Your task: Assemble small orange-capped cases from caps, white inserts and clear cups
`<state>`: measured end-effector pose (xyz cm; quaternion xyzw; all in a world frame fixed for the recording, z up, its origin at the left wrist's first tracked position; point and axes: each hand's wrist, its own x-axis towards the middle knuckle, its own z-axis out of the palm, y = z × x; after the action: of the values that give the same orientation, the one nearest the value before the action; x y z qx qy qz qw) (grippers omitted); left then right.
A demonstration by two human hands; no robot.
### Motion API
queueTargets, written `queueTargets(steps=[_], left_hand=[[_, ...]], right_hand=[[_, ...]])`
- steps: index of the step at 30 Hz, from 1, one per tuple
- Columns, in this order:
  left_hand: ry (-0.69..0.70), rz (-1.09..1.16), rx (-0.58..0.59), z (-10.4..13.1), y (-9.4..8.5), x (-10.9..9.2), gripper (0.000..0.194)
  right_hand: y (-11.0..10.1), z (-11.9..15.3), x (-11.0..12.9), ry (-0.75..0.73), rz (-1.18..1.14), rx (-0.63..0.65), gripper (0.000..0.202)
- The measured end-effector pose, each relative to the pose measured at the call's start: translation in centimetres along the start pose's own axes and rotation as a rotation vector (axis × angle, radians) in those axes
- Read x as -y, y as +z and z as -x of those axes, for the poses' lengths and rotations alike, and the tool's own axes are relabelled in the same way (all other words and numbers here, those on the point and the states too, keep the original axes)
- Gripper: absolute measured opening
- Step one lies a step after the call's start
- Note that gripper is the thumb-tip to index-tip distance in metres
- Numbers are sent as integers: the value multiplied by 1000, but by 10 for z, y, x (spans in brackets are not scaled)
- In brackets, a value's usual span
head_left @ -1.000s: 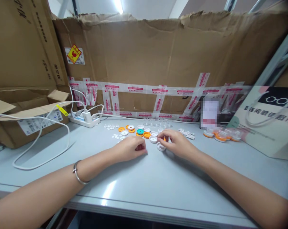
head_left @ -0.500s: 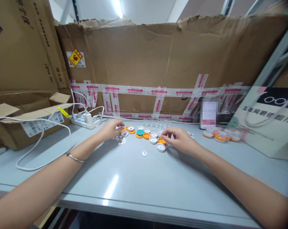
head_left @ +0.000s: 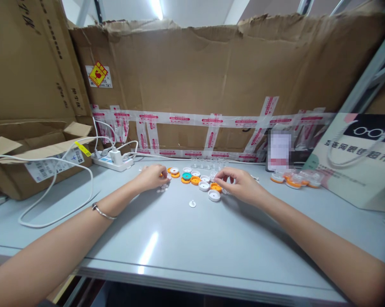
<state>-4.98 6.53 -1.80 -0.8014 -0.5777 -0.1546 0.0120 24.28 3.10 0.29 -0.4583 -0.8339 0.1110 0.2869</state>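
Observation:
My left hand (head_left: 154, 177) is bent down over the left end of a group of small round plastic pieces, its fingertips pinched together by several tiny white discs (head_left: 162, 188); what they grip is hidden. My right hand (head_left: 239, 183) has its thumb and curled fingers drawn together at the group's right side, above an orange ring-shaped cap (head_left: 216, 186); anything held there is too small to name. Between the hands lie white caps (head_left: 204, 186), another orange cap (head_left: 195, 181) and a teal cap (head_left: 186, 175). A white piece with a short stem (head_left: 192, 204) lies nearer me.
Clear plastic pieces (head_left: 208, 163) stand behind the caps. Orange-based clear pieces (head_left: 294, 182) sit at right, near a phone (head_left: 279, 151) and a paper bag (head_left: 349, 170). A power strip (head_left: 112, 161), white cable (head_left: 92, 192) and open carton (head_left: 35, 170) are at left.
My left hand has moved slightly right and toward me, its fingers now turned down over the tiny white discs. My right hand stays nearly in place. The view has shifted slightly.

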Motion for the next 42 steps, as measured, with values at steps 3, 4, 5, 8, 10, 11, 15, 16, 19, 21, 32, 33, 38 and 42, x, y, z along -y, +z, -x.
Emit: queueTargets(steps=[3,4,5,8,10,11,15,16,19,21,32,33,38,42], left_hand=[[-40,14,-9,0,0,-2,23],[-54,19,-15,0,-1,-3,23],[-64,23,-17,0,-1,-3,23],[-70,35,2,1,-2,-5,21],[-70,37,12,2,-2,-6,19],[-71,36,12,2,-1,-7,19],[-64,29,-8,0,0,-5,16],[-58,28,-16,0,0,-4,15],[-26,38,-61,2,-6,-7,14],[28,59,-96,6,-12,-15,13],[744,304,48,32,-16,-59,19],[755,295,49,31,-14,-58,19],[774,273,73,30,-8,-56,21],[758,330,116,30,-5,-55,17]], right_hand=[[0,0,0,-16,-3,-5,21],[1,0,0,-20,-5,-7,21],[1,0,1,-22,-7,-9,21],[0,1,2,-21,-14,-10,21],[0,1,3,-19,-14,-15,21],[0,1,4,-18,-14,-17,21],[-1,1,5,-13,-14,-15,20],[-1,1,5,-16,-16,-15,20],[-1,1,4,-24,-21,-19,21],[-1,1,4,-26,-29,-22,21],[0,4,9,-67,-77,19,20],[0,4,11,-71,-80,29,19],[3,6,18,-82,-101,84,18],[7,7,20,-107,-116,106,17]])
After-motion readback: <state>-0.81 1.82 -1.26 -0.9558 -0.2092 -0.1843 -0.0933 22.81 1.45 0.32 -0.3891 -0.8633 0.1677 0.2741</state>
